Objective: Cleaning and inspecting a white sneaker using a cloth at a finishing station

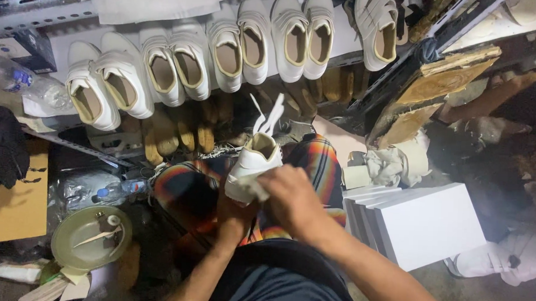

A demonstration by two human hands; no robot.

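Both forearms rise from six o'clock and meet near the centre. The left hand (233, 218) sits lower, at seven o'clock of the right, fingers curled upward in a grip. The right hand (290, 196) lies palm-down above it, knuckles toward eleven o'clock, fingers pressed flat.

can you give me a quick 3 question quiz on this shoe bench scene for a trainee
1. True or false: the right hand presses a cloth against the white shoe.
2. What stands right of the person's lap? A) white boxes B) a red bucket C) a ladder
3. Which hand supports the shoe from below?

Key
1. True
2. A
3. The left hand; more white shoes sit in a row on the shelf above.
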